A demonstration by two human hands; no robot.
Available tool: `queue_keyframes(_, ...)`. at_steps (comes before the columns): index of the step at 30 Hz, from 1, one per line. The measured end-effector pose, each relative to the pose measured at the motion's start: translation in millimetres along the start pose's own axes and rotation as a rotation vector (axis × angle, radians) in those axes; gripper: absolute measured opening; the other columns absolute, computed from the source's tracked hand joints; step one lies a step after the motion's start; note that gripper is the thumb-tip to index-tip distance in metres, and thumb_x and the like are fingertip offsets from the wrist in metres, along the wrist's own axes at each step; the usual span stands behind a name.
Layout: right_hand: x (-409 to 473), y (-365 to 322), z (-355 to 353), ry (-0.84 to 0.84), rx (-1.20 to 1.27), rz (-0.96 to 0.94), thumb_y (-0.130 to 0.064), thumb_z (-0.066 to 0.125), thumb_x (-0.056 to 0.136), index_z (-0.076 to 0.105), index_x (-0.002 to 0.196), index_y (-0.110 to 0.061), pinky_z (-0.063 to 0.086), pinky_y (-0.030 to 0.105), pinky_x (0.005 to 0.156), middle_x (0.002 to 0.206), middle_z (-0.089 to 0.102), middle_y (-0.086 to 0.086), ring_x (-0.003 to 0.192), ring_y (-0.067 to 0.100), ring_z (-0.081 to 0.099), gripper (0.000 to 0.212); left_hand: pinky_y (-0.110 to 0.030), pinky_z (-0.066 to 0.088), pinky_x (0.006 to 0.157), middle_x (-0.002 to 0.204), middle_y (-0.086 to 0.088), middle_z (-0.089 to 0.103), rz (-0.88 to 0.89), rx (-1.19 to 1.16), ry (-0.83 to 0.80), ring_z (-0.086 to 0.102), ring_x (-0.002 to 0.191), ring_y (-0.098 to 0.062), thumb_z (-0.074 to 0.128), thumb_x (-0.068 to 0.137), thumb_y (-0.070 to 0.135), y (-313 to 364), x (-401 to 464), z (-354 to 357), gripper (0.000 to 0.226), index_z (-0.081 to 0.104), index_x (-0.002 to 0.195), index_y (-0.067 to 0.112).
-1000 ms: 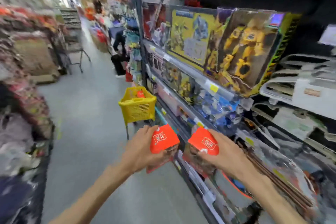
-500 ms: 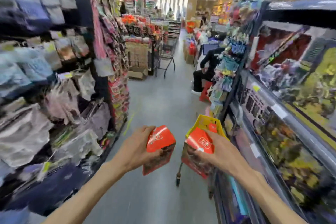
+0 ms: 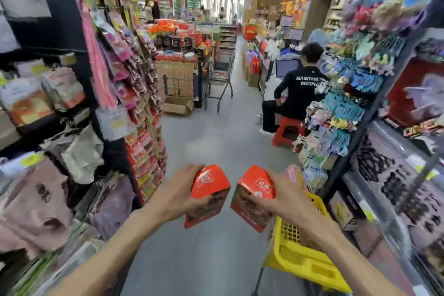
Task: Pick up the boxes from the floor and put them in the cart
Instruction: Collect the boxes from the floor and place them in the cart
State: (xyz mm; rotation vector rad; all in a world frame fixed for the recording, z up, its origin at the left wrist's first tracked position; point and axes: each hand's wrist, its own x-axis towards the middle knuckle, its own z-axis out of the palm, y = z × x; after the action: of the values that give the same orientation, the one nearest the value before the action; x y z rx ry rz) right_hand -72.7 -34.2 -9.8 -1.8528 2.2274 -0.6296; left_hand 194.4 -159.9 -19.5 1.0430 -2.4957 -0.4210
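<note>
Straight ahead, a shop aisle with a grey floor [image 3: 216, 146] runs away from the viewer, seen from a camera worn on the person's head. Two bare forearms reach forward, each hand holding one small red box at about waist height, above the floor. The left hand [image 3: 179, 193] curls around the left side of the left red box [image 3: 209, 193], thumb on top and fingers wrapped beneath. The right hand [image 3: 280, 196] grips the right red box [image 3: 254, 196] in the same way from its right side. Both boxes have orange-red tops with a white label and darker printed sides; they tilt toward each other, close together but apart.

Just below and to the right of the right hand stands a yellow plastic cart basket [image 3: 300, 255] with latticed walls, partly hidden by the right forearm. Neither box is inside it.

Shelves packed with hanging packets line the left side; the right side holds racks of colourful small goods and boxed toys, all blurred. Farther down the aisle on the right, a person in a dark top [image 3: 298, 89] sits on a red stool [image 3: 287, 131], facing away. A metal shopping trolley [image 3: 222, 72] stands in the aisle beyond, beside a cardboard box [image 3: 178, 106] on the floor.
</note>
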Motion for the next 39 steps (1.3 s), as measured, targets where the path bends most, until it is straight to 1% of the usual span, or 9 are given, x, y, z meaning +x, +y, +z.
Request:
queue_keyframes(4, 81, 45, -7, 0.038, 0.033, 0.107, -0.075, 0.061, 0.073, 0.044, 0.118, -0.041, 0.051, 0.035, 0.076, 0.099, 0.057, -0.018, 0.089, 0.007, 0.057, 0.059, -0.029, 0.042, 0.097, 0.133, 0.006, 0.051, 0.117, -0.007, -0.061, 0.05, 0.121, -0.013, 0.065, 0.071, 0.065, -22, 121, 24, 0.089, 0.038, 0.144, 0.024)
queue_keyframes(9, 165, 125, -20, 0.123, 0.019, 0.25, -0.074, 0.062, 0.074, 0.04, 0.13, -0.038, 0.049, 0.034, 0.08, 0.108, 0.052, -0.013, 0.097, 0.011, 0.053, 0.071, -0.036, 0.046, 0.097, 0.131, 0.009, 0.049, 0.28, -0.028, -0.131, 0.049, 0.12, -0.011, 0.063, 0.07, 0.069, -25, 273, 82, 0.091, 0.037, 0.145, 0.025)
queue_keyframes(15, 220, 226, -42, 0.238, -0.067, 0.473, -0.073, 0.059, 0.074, 0.036, 0.137, -0.035, 0.047, 0.036, 0.085, 0.126, 0.053, -0.008, 0.114, 0.016, 0.051, 0.077, -0.026, 0.041, 0.094, 0.124, 0.006, 0.055, 0.571, -0.018, -0.276, 0.054, 0.111, -0.014, 0.07, 0.073, 0.064, 10, 434, 159, 0.086, 0.043, 0.142, 0.02)
queue_keyframes(19, 223, 282, -53, 0.287, -0.045, 0.678, -0.075, 0.059, 0.068, 0.038, 0.133, -0.037, 0.048, 0.04, 0.086, 0.124, 0.055, -0.009, 0.115, 0.016, 0.053, 0.078, -0.024, 0.039, 0.093, 0.128, 0.007, 0.054, 0.731, -0.079, -0.412, 0.053, 0.114, -0.015, 0.07, 0.072, 0.064, 49, 508, 214, 0.086, 0.042, 0.143, 0.023)
queue_keyframes(22, 212, 314, -53, 0.338, -0.06, 0.879, -0.076, 0.059, 0.067, 0.036, 0.137, -0.035, 0.045, 0.041, 0.094, 0.132, 0.053, -0.007, 0.123, 0.017, 0.049, 0.084, -0.027, 0.04, 0.097, 0.132, 0.013, 0.048, 0.866, -0.146, -0.525, 0.049, 0.116, -0.01, 0.067, 0.07, 0.069, 83, 551, 259, 0.089, 0.039, 0.144, 0.028)
queue_keyframes(26, 192, 341, -40, 0.402, -0.079, 1.137, -0.075, 0.06, 0.072, 0.033, 0.143, -0.028, 0.037, 0.034, 0.1, 0.14, 0.048, -0.002, 0.131, 0.019, 0.043, 0.089, -0.038, 0.045, 0.096, 0.128, 0.001, 0.057, 1.088, -0.178, -0.634, 0.055, 0.115, -0.021, 0.061, 0.069, 0.077, 125, 595, 335, 0.09, 0.046, 0.139, 0.023)
queue_keyframes(30, 176, 352, -13, 0.41, -0.062, 1.396, -0.076, 0.058, 0.073, 0.029, 0.147, -0.025, 0.036, 0.034, 0.104, 0.146, 0.043, -0.001, 0.133, 0.02, 0.04, 0.094, -0.034, 0.044, 0.096, 0.126, 0.007, 0.055, 1.283, -0.194, -0.8, 0.052, 0.115, -0.015, 0.036, 0.067, 0.095, 151, 615, 405, 0.104, 0.042, 0.143, 0.025)
queue_keyframes(35, 157, 362, 40, 0.423, -0.041, 1.623, -0.087, 0.042, 0.061, 0.036, 0.143, -0.023, 0.041, 0.038, 0.103, 0.134, 0.052, 0.003, 0.124, 0.025, 0.048, 0.104, -0.033, 0.043, 0.092, 0.12, 0.008, 0.06, 1.494, -0.146, -0.933, 0.058, 0.108, -0.017, 0.059, 0.069, 0.08, 161, 619, 486, 0.084, 0.045, 0.135, 0.03)
queue_keyframes(39, 142, 389, 99, 0.325, -0.152, 1.693, -0.082, 0.054, 0.06, 0.057, 0.126, -0.019, 0.048, 0.033, 0.091, 0.111, 0.067, -0.001, 0.108, 0.024, 0.061, 0.092, -0.032, 0.034, 0.097, 0.124, 0.005, 0.062, 1.649, -0.063, -0.99, 0.06, 0.113, -0.02, 0.068, 0.065, 0.075, 152, 613, 560, 0.089, 0.051, 0.136, 0.024)
